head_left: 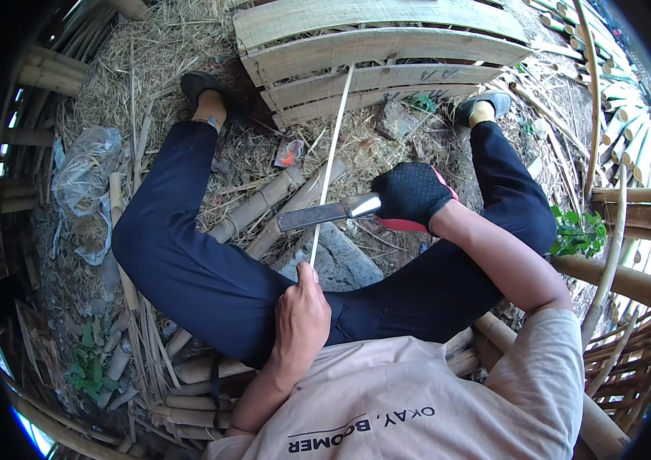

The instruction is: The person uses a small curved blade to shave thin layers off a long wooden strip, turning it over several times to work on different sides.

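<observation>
- A thin pale strip [331, 165] runs from the middle of the frame up to the top centre, its upper end in front of a slatted wooden panel [387, 70]
- The left hand [303, 308], bare and just below centre, is closed round the strip's lower end, thumb pointing up along it
- A broad-bladed knife [311, 217] lies across the strip at mid-frame, blade toward the left; whether the edge touches the strip I cannot tell
- The right hand [415, 192], in a black and red glove right of centre, is curled into a fist round the knife's handle
- Below the blade, between the person's thighs, sits a grey stone [338, 259]
- Cut bamboo pieces [262, 205] lie on the straw-strewn ground [164, 46] left of centre
- A clear plastic bag [89, 180] lies at the left of the frame
- Bamboo poles [632, 134] are piled at the upper right, and a leafy green plant [577, 233] shows at the right
</observation>
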